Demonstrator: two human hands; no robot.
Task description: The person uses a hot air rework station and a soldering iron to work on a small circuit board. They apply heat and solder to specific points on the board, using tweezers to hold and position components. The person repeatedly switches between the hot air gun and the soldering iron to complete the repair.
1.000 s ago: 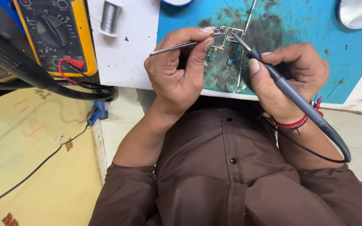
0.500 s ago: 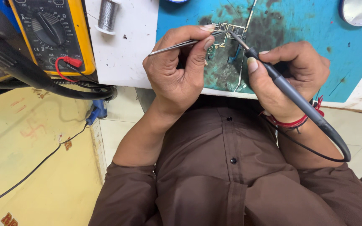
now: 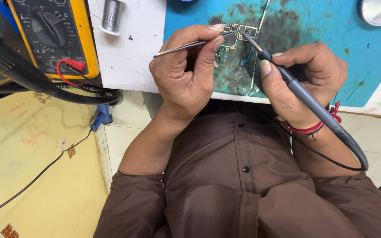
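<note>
Two tools converge on one spot: the left hand (image 3: 184, 83) pinches metal tweezers (image 3: 190, 43) between thumb and fingertips, points reaching right onto a small circuit board (image 3: 232, 42), while the right hand (image 3: 307, 83) is closed pen-style around a grey soldering iron (image 3: 296, 88) whose fine tip (image 3: 248, 39) lands on the same upper area of the board. Pen grip near the front of the iron looks chosen for fine tip control; heels of both hands seem braced at the table (image 3: 128, 66) edge for steadiness, though contact is partly hidden. Board lies flat on a blue work mat (image 3: 314, 31), which is darkly stained around it, probably flux or burn residue, so heat stays off the white table top. Iron cable (image 3: 323, 156) loops back under the right wrist, clear of the work; red thread bracelet (image 3: 307, 128) sits on that wrist. Solder spool (image 3: 111, 15) stands upright on the white surface left of the mat, apart from the left hand. Yellow multimeter (image 3: 51, 31) lies further left with a red lead (image 3: 69, 66) plugged in, out of the work zone. Black hose or cable bundle (image 3: 45, 86) runs below the meter. Rounded shiny object at top right (image 3: 380, 11), cropped, cannot tell what. Person wears a brown buttoned shirt (image 3: 243, 185).
</note>
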